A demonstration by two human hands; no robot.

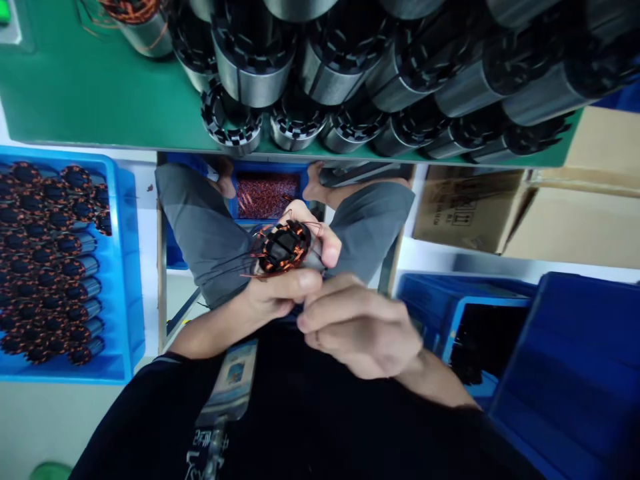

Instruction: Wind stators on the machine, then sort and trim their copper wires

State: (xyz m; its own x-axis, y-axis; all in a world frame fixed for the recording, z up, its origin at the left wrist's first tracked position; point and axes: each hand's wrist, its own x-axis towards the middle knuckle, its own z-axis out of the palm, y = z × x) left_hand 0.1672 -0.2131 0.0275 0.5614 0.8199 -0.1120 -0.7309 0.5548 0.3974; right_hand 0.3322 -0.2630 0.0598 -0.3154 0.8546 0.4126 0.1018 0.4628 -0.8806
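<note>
A motor stator (286,248) with copper windings and a dark slotted core is held above my lap. My left hand (270,290) wraps round its metal shell, the thumb on the near side and fingers over the far side. Thin loose copper wires stick out from the wound end. Close beside the shell, my right hand (363,323) is closed in a pinch, its fingertips near my left thumb. Motion smears this hand a little, and what lies between its fingers is hidden.
Several bare stator cores (255,80) stand on the green bench (90,100) ahead, near its edge. A blue tray (123,267) of wound stators is at left. Blue bins (575,373) and cardboard boxes (465,213) are at right. Below, a blue bin (269,217) holds reddish bits.
</note>
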